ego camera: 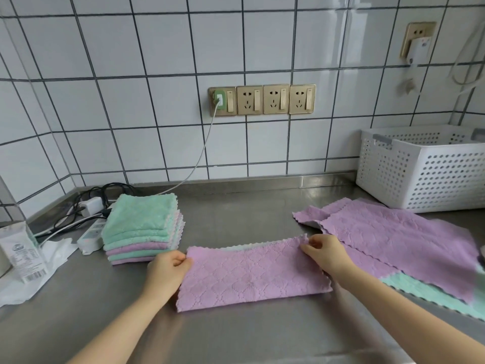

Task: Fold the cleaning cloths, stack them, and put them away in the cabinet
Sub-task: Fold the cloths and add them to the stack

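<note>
Head view: left hand (168, 269) and right hand (324, 252) pinching half-folded purple cloth (252, 274); folded stack (141, 229) growing; unfolded cloths (399, 235) waiting.

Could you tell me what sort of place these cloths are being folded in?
Most likely a kitchen or utility room: a stainless steel counter runs along a white tiled wall with a row of power sockets, and a white perforated basket stands at the counter's right end.
</note>
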Demonstrator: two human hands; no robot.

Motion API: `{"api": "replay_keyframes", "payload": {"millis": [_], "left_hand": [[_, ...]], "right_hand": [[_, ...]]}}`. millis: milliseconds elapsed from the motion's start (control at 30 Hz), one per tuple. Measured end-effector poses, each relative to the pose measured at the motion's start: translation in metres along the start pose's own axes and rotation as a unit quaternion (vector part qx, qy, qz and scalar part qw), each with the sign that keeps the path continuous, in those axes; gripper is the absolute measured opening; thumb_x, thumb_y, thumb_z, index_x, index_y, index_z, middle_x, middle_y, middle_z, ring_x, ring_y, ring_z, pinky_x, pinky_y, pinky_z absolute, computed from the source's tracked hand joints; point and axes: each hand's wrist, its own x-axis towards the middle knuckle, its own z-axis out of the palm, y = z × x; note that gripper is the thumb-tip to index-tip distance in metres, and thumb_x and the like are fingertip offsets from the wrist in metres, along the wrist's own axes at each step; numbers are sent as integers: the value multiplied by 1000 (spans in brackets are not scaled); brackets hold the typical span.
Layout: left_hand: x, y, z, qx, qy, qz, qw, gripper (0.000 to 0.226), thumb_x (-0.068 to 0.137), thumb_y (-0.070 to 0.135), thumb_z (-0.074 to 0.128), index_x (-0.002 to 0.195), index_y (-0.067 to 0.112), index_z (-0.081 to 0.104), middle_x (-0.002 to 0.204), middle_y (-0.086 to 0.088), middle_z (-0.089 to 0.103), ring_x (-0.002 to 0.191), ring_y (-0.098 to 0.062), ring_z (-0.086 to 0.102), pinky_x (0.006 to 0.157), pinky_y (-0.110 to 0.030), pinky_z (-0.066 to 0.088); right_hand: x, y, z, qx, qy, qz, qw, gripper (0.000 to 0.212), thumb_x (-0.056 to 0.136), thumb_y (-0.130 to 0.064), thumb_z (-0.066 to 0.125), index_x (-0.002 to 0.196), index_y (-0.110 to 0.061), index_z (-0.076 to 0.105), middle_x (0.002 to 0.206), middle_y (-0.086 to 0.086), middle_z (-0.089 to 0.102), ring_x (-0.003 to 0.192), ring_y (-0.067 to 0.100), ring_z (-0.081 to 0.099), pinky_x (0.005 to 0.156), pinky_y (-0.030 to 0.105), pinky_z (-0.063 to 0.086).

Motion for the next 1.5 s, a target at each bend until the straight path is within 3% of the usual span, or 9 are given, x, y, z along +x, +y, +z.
{"api": "replay_keyframes", "payload": {"millis": [200, 533, 667, 800, 933, 1100, 1200, 1333, 1500], "left_hand": [[9, 0, 6, 32, 7, -9, 999, 21, 83, 19, 66, 65, 9, 62, 57, -1, 62, 62, -22, 57, 58, -29, 37], [22, 4, 15, 96, 14, -16, 995, 26, 86, 17, 62, 62, 14, 51, 54, 4, 52, 62, -25, 52, 57, -30, 37], [11, 13, 2, 123, 9, 3, 992, 8, 87, 22, 61, 87, 14, 59, 74, 1, 64, 77, -25, 61, 63, -31, 45], [-27, 29, -14, 228, 65, 182, 954, 19, 87, 21, 58, 105, 23, 61, 102, 8, 64, 86, -22, 65, 62, -30, 45], [-83, 49, 0, 135, -184, 246, 942, 55, 88, 49, 43, 136, 22, 47, 143, 8, 45, 135, -8, 37, 107, -11, 19], [-106, 47, 12, 271, -270, 242, 892, 111, 56, 82, -1, 151, 26, 10, 159, 14, -1, 145, -5, -8, 111, -20, -8], [-108, 33, 0, 279, -261, 234, 894, 112, 52, 79, -8, 151, 28, 6, 153, 21, -10, 144, -2, -11, 112, -20, -10], [-108, 14, -19, 302, -229, 187, 906, 113, 56, 90, -5, 151, 30, 8, 153, 22, -8, 143, 2, -9, 113, -21, -5], [-115, 8, -29, 331, -193, 124, 915, 111, 52, 70, -10, 151, 26, 11, 159, 13, 0, 147, -9, -1, 118, -30, 3]], "right_hand": [[17, -5, 8, -60, -1, 2, 998, 20, 92, -25, 57, 78, -12, 60, 58, -6, 51, 59, 15, 47, 49, 24, 32], [28, -5, 22, -159, 27, 21, 987, 39, 89, -24, 57, 55, -13, 41, 56, 1, 48, 63, 25, 48, 58, 29, 35], [20, -12, 12, -144, 12, 23, 989, 22, 90, -21, 55, 83, -1, 58, 79, 13, 64, 73, 30, 54, 66, 35, 46], [-19, -25, 1, -267, 96, -207, 936, 6, 87, -12, 52, 89, -9, 57, 89, 7, 59, 79, 30, 57, 60, 34, 46], [-73, -30, 19, -273, -44, -426, 862, 24, 85, -21, 44, 95, -15, 65, 100, 2, 64, 93, 24, 59, 79, 31, 50], [-94, -11, 36, -247, -121, -405, 872, 45, 87, -33, 36, 123, -19, 59, 127, 0, 60, 115, 18, 57, 101, 27, 44], [-98, 9, 16, -258, -78, -397, 877, 42, 87, -34, 39, 121, -24, 61, 125, -7, 61, 110, 11, 61, 92, 21, 50], [-98, 28, -14, -255, -81, -334, 904, 46, 92, -34, 33, 134, -27, 50, 140, -14, 45, 126, 8, 48, 104, 18, 37], [-88, 46, -30, -285, -50, -296, 910, 35, 94, -24, 45, 129, -24, 54, 130, -11, 52, 118, 12, 52, 96, 24, 44]]}}
